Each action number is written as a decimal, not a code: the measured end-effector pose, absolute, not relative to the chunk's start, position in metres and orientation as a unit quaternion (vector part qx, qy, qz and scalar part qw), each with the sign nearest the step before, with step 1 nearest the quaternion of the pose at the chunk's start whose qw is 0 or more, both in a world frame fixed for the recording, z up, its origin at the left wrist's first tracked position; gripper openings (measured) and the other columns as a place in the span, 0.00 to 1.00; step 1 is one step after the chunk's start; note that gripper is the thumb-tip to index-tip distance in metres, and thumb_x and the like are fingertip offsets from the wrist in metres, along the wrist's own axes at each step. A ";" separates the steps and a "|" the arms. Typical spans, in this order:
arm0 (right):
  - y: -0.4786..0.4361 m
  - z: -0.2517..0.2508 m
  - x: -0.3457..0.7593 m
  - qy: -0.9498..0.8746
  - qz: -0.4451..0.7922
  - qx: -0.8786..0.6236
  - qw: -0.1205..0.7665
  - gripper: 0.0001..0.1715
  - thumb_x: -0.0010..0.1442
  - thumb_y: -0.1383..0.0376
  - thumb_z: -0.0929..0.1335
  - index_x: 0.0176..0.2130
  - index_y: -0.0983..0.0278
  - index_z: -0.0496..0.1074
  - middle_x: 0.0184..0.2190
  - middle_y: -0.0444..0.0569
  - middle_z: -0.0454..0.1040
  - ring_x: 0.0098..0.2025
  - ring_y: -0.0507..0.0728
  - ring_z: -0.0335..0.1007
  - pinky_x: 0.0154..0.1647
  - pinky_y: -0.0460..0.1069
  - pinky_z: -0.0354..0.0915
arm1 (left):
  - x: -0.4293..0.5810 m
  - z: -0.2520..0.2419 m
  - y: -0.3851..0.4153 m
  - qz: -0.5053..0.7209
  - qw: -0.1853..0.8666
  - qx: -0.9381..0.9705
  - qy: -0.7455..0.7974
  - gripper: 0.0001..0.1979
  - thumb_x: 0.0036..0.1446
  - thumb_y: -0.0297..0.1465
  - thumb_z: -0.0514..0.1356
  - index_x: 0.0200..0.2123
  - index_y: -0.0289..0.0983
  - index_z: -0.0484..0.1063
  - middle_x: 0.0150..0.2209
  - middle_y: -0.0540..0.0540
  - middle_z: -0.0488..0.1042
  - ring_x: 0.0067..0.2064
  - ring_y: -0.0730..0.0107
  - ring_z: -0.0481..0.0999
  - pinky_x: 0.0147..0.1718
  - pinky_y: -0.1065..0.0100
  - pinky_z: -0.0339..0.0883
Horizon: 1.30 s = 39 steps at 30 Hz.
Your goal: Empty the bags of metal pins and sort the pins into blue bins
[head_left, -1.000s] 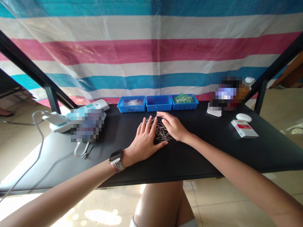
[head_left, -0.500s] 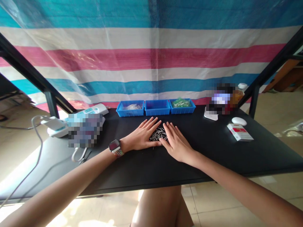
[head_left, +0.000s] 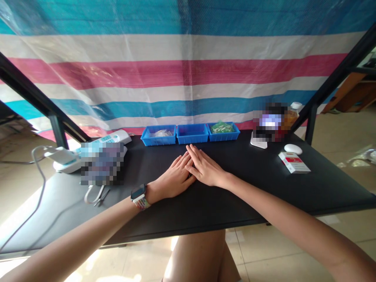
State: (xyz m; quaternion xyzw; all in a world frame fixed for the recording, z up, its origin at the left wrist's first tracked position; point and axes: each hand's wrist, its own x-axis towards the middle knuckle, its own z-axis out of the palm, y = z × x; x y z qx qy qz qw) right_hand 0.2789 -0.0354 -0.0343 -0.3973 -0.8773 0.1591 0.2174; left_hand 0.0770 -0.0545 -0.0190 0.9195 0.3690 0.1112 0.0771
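Observation:
My left hand (head_left: 172,178) lies palm down on the black table (head_left: 235,207), fingers stretched out and pointing away from me. My right hand (head_left: 205,166) is also flat and open, its fingertips lapping over the fingers of the left. The pile of small metal pins, perhaps nails or screws, is now hidden beneath the hands. Just beyond my fingertips three blue bins stand in a row: a left bin (head_left: 145,140) with clear plastic packets (head_left: 163,133), a middle bin (head_left: 192,139) with nothing visible inside, and a right bin (head_left: 225,136) with green packets (head_left: 222,127).
At the left are a power strip (head_left: 119,136), a plugged-in charger (head_left: 62,155) with a cable, and a blurred object (head_left: 102,162). On the right stand a bottle (head_left: 295,111), a white oval object (head_left: 293,149) and a red-white box (head_left: 294,163). A striped sheet (head_left: 188,70) hangs behind.
My hands have come together over the metal pins, the right moving left until its fingers overlap the left ones. The pins between them are now covered. The view has shifted slightly.

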 end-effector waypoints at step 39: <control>0.023 -0.032 0.293 -0.785 0.240 -0.415 0.392 0.15 0.65 0.74 0.69 0.41 0.60 0.86 0.41 0.50 0.81 0.45 0.59 0.76 0.50 0.55 0.70 | 0.058 0.004 -0.006 0.231 0.104 0.846 0.468 0.11 0.66 0.34 0.60 0.45 0.37 0.82 0.45 0.39 0.82 0.51 0.48 0.80 0.58 0.46 0.70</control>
